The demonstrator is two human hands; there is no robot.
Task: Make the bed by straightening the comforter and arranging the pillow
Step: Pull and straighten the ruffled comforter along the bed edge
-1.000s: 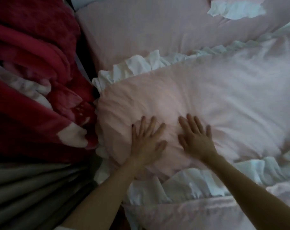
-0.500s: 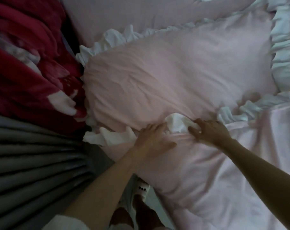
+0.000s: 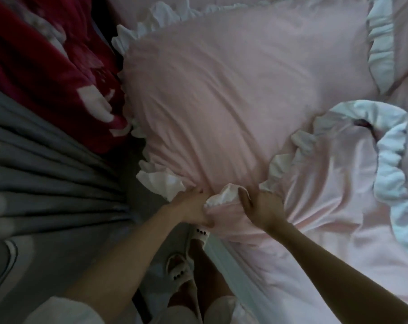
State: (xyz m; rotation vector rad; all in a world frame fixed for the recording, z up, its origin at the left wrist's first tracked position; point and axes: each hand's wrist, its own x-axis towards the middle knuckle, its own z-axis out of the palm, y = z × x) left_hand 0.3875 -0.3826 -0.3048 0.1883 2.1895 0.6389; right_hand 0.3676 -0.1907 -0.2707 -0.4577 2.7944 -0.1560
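Observation:
A large pink pillow [image 3: 233, 90] with a white ruffled border lies across the bed's near side. My left hand [image 3: 191, 208] and my right hand [image 3: 262, 208] both grip its near ruffled edge, fingers curled into the fabric, close together. To the right lies the pink comforter [image 3: 333, 183], wrinkled, its pale blue-white ruffled hem [image 3: 389, 174] folded back in a loop. Pink bedding runs toward me along the bed's edge.
A red and white plush blanket [image 3: 46, 66] is heaped at the upper left beside the pillow. Grey pleated fabric [image 3: 46, 183] hangs at the left. My feet in white slippers [image 3: 186, 258] stand on the floor against the bed's side.
My hands went from lying flat on top of the pillow to its near edge and closed on the ruffle. The view shifted back and to the right, showing the folded comforter.

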